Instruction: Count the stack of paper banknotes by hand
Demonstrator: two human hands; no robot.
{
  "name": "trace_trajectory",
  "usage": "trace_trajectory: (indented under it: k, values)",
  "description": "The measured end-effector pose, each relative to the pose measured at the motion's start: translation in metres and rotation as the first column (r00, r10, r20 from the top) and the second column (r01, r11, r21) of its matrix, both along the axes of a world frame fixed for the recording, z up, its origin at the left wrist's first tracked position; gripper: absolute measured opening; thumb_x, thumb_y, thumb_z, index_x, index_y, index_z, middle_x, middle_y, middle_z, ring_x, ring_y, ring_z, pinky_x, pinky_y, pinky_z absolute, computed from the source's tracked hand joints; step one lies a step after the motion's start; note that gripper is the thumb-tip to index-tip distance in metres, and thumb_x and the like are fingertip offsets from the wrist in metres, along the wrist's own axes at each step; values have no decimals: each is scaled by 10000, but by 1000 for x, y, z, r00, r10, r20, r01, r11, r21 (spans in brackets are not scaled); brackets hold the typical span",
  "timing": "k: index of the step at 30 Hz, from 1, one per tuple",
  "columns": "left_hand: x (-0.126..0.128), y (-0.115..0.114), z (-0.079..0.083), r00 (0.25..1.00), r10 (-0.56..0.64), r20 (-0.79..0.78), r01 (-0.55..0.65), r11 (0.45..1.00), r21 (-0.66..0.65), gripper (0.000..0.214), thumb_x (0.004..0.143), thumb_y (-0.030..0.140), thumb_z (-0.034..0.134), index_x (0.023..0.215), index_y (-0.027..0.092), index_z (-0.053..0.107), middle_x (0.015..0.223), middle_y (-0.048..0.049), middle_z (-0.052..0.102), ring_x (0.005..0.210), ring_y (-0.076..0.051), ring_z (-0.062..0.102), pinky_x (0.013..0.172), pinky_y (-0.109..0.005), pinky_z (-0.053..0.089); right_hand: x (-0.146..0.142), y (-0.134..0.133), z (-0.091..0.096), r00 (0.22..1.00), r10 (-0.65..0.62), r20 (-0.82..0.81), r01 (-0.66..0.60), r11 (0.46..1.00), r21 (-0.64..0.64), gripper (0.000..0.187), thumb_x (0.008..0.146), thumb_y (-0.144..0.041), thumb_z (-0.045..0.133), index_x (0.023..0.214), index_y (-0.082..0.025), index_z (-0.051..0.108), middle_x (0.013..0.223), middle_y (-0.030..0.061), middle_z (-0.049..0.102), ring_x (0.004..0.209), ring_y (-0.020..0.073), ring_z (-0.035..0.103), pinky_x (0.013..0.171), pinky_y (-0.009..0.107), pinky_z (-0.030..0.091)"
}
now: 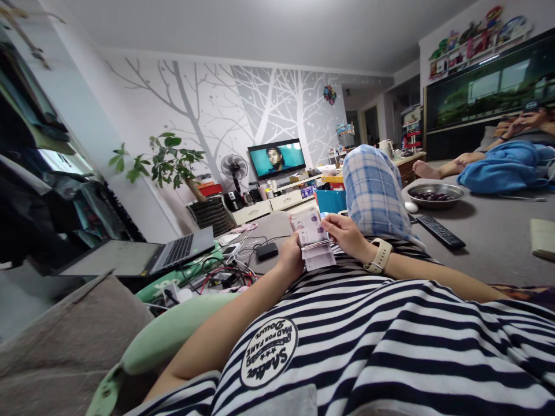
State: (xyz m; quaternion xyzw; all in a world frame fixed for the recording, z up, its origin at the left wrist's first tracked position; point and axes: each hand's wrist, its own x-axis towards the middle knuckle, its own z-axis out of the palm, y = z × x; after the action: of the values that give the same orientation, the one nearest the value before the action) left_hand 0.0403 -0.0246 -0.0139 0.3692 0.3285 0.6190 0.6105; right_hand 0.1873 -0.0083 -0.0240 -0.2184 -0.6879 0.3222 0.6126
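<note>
Banknotes: we have a small stack of pinkish-purple banknotes [309,231] between our two hands, above the striped shirt; part of it hangs below the rest, and we cannot tell how many notes there are.
Left grip: our left grip [291,254] is closed around the left side of the stack.
Right grip: our right grip [346,233] pinches the upper right edge of the stack between thumb and fingers.
Wrist: we wear a watch [378,256] with a pale strap on the right arm.
Clothing: we see a navy-and-white striped shirt [403,341] with a round printed patch [269,352], and a raised knee in blue plaid cloth [373,188] beyond the right hand.
Left side: we have a black box [266,251] near the left hand, tangled cables [225,274] beside it, and an open laptop [180,251] farther out.
Right side: we see a black remote [441,232] lying on the grey upholstery [489,242], near a metal bowl [437,205] of dark round pieces.
Other person: we see someone's bare foot [427,169] and blue cloth [507,167] past the bowl.
Far wall: we face a lit television [290,156], a standing fan [234,167] and a leafy plant [167,159] before a painted tree mural [273,104].
</note>
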Motion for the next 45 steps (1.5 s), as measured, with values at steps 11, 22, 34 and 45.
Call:
trace_trajectory:
  k: [11,22,34,45]
  values:
    - [-2,9,-5,1000,30,2,-30,1000,-1,238,941,253,502,977,111,690,860,-105,761,926,-249,741,895,-366,574,1,2,-3,992,-87,90,86,996,11,372,856,-537,600,697,-201,593,601,10,641,565,142,539,574,276,416]
    - [-3,-3,-3,998,6,-60,-6,1000,6,231,853,165,594,1049,117,706,868,-96,769,897,-261,737,887,-383,564,2,19,-12,947,-273,170,283,959,-34,360,830,-494,619,639,-197,546,572,-11,582,570,136,510,576,273,365]
    - [-2,4,-5,1000,22,-18,-22,1000,4,238,923,241,537,1025,104,702,964,-118,769,956,-262,728,906,-380,566,2,17,-11,944,-268,194,281,959,-40,329,844,-422,592,610,-201,522,551,-14,582,559,137,510,586,279,365]
    - [-3,9,-8,1000,20,3,-20,1000,3,250,939,245,517,1027,96,696,935,-113,768,963,-260,727,915,-379,565,2,19,-13,952,-253,172,264,963,-47,329,828,-455,597,628,-204,523,562,-9,587,569,140,522,584,278,376]
